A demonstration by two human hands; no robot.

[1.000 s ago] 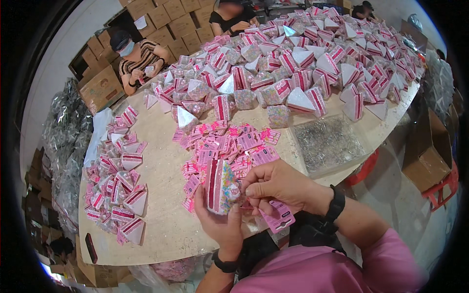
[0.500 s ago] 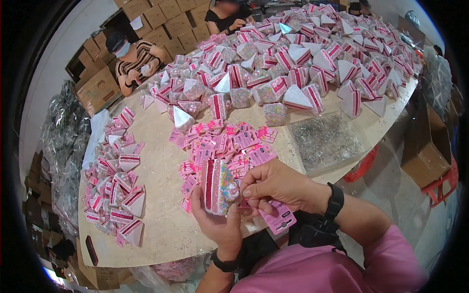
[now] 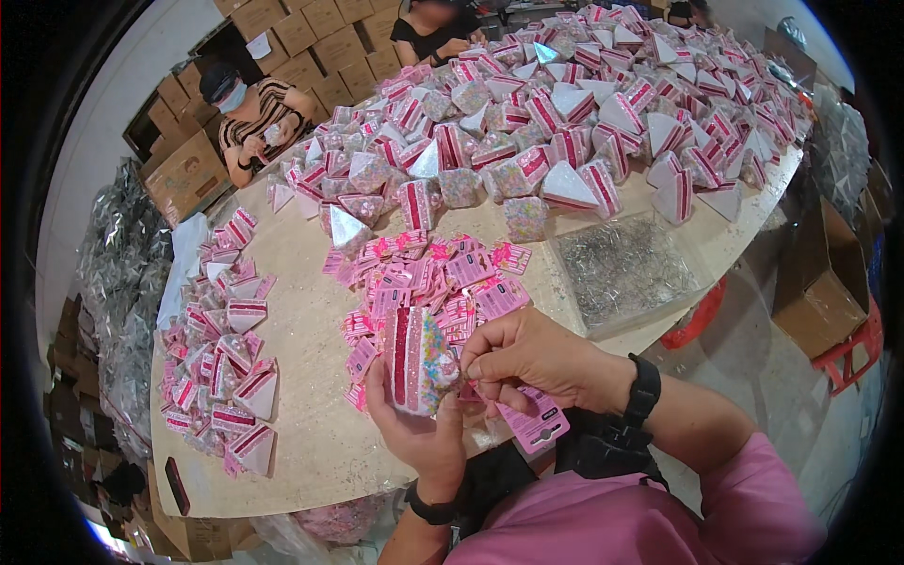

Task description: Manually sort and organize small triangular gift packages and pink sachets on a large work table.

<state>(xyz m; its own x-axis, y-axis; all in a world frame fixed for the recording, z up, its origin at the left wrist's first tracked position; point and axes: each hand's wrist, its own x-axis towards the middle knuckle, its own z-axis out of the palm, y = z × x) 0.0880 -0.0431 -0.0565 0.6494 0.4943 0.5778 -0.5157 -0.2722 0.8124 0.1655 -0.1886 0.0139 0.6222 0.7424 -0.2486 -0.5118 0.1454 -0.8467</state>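
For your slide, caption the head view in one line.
Left hand cradles a confetti packet; right hand pinches its edge.

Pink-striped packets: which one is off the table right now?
The packet held upright in the left hand, with the right hand pinching its edge. All the others lie in heaps on the table.

Glossy clear plastic pouch [image 3: 417, 358] of speckled beads; matt pink paper cards [image 3: 443, 278]; glittery metal pins in a clear bag [image 3: 626, 268]; matt, pale, speckled bench [image 3: 311, 395]; brown cardboard boxes [image 3: 184, 174].
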